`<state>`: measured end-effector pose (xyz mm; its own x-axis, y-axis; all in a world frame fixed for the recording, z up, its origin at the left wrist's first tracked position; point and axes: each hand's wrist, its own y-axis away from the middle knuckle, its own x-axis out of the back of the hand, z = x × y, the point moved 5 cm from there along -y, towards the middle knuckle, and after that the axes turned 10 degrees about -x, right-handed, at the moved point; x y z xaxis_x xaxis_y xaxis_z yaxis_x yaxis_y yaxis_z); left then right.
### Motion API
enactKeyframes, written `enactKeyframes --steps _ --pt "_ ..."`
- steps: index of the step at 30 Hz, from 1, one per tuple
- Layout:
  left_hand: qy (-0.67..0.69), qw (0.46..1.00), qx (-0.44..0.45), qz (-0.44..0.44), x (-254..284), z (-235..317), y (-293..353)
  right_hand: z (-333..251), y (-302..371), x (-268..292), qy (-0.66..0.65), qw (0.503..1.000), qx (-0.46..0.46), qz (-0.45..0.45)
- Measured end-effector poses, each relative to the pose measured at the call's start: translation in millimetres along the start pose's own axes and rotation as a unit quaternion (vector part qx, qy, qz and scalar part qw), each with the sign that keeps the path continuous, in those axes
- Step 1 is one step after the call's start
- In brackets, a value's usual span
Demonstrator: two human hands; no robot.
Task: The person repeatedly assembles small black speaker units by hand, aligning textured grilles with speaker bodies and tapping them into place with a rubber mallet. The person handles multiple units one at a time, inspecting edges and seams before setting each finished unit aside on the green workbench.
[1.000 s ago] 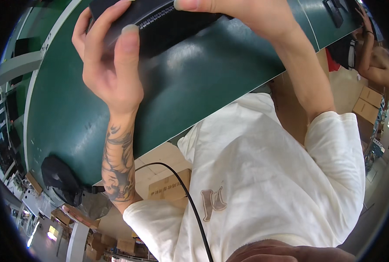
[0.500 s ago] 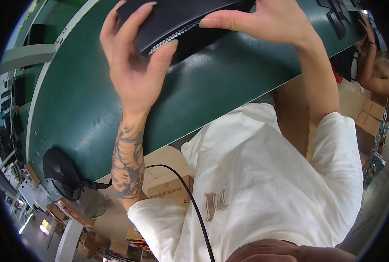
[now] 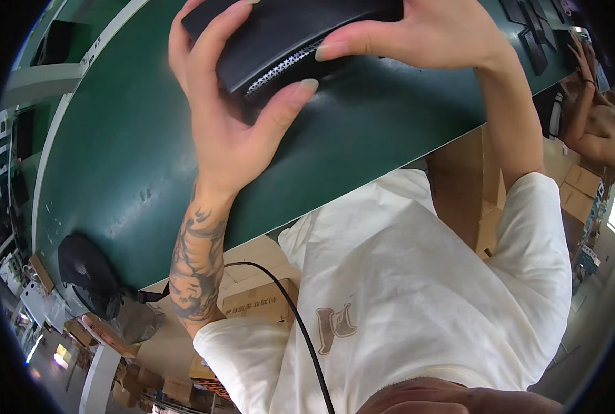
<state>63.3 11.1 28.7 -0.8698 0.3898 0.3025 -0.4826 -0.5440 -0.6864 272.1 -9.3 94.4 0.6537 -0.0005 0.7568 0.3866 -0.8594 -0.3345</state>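
A black box-shaped casing (image 3: pixel 300 38) with a perforated vent strip along its near edge is held over the green table at the top of the view. My left hand (image 3: pixel 231 124) wraps its left end, fingers over the top and thumb beneath the vent edge. At its right side, my right hand (image 3: pixel 424 34) grips it, with the thumb pressed on the vent strip. The far side of the casing and most of my right fingers are cut off by the upper picture edge.
The green table (image 3: pixel 114 179) spreads under my hands. A black mesh bag (image 3: pixel 86 269) with a strap sits at its left near corner. Flat black parts (image 3: pixel 528 34) lie at the far right. Another person's arm (image 3: pixel 583 103) shows beyond them. Cardboard boxes (image 3: pixel 259 300) stand below the table.
The casing has shifted slightly right and tilted a little in my hands. My left thumb has moved right, away from the vent's left end. The other person's hands have moved.
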Motion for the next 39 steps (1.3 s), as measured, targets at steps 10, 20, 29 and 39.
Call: enactKeyframes --steps 10,20,29,39 --pt "-0.043 0.999 -0.009 0.012 -6.3 0.1 -0.9 -2.4 3.9 -1.3 0.038 0.999 0.009 -0.020" --pt "0.132 0.976 0.139 0.101 -20.3 24.0 -14.1 -41.0 -7.7 8.6 0.059 0.993 -0.040 -0.091" --pt "0.147 0.977 0.125 0.095 -17.4 17.5 -9.0 -5.8 -9.9 4.1 -0.055 0.998 -0.033 -0.022" --pt "0.139 0.985 0.101 0.035 -2.8 -8.6 7.7 -16.0 13.1 18.6 0.000 0.997 -0.076 0.024"
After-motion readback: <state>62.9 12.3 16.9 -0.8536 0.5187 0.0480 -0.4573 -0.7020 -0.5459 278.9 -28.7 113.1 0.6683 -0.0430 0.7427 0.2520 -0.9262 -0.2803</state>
